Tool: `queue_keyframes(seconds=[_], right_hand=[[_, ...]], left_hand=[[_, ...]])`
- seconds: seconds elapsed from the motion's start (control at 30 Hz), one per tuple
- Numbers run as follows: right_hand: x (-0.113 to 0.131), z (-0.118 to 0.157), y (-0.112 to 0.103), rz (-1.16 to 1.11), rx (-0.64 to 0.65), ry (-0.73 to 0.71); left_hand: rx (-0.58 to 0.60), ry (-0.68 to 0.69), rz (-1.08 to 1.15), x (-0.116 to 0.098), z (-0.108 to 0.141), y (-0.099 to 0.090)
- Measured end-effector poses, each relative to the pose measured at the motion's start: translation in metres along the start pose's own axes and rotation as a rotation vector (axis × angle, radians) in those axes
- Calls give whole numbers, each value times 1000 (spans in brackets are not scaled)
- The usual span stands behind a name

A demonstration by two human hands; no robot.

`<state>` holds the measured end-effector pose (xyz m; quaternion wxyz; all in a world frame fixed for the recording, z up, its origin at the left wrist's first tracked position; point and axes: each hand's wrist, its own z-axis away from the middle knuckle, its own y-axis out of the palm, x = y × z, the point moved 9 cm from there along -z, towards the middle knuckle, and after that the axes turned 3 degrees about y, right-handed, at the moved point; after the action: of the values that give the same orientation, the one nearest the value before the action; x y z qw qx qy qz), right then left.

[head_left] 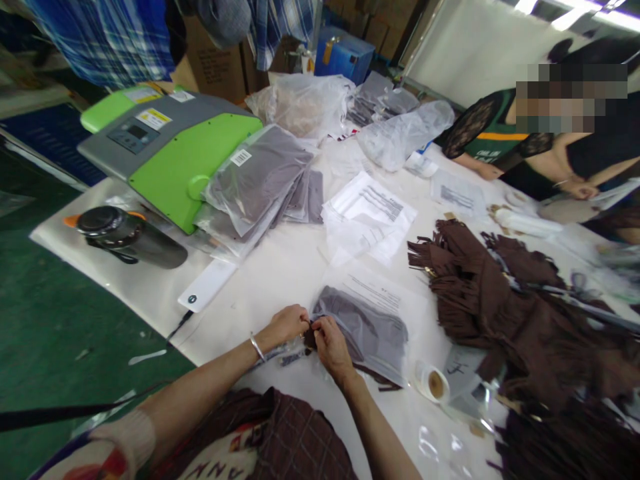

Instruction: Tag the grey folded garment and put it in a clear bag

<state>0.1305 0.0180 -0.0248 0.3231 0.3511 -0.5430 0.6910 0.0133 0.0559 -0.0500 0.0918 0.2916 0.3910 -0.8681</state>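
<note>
My left hand [291,323] and my right hand [331,342] meet near the front edge of the table. Both pinch a small dark brown piece [309,338], perhaps a strap end with a bit of gold-coloured metal; its exact kind is too small to tell. Right beside them lies a dark bag in a clear plastic sleeve [367,327], with printed text on the plastic. A brown fringed strip [383,381] sticks out below the sleeve. Small clear plastic bits [293,359] lie under my left wrist.
A roll of tape [431,383] stands right of the sleeve, before a heap of brown fringed bags [480,287]. Bagged flat goods [265,177] lean by a green and grey machine [170,150]. A dark bottle [133,237] lies at left. Co-workers [540,133] work at the far right.
</note>
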Motion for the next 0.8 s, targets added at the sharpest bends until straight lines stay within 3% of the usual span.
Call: queue_keyframes(seconds=[0.17,0.3,0.5,0.8], right_hand=[[-18,5,-16,-96,-109,92],[-18,25,-28,-116,-171,103],[-6,49,-28,23,-173,1],[-24,44,-31,186,-259,-26]], left_hand=[[-10,23,-29,-2,4,-5],[-2,10,-49,-6,10,-6],[14,-31,-42,-9,9,-6],[56,61,-60,-12,2,-4]])
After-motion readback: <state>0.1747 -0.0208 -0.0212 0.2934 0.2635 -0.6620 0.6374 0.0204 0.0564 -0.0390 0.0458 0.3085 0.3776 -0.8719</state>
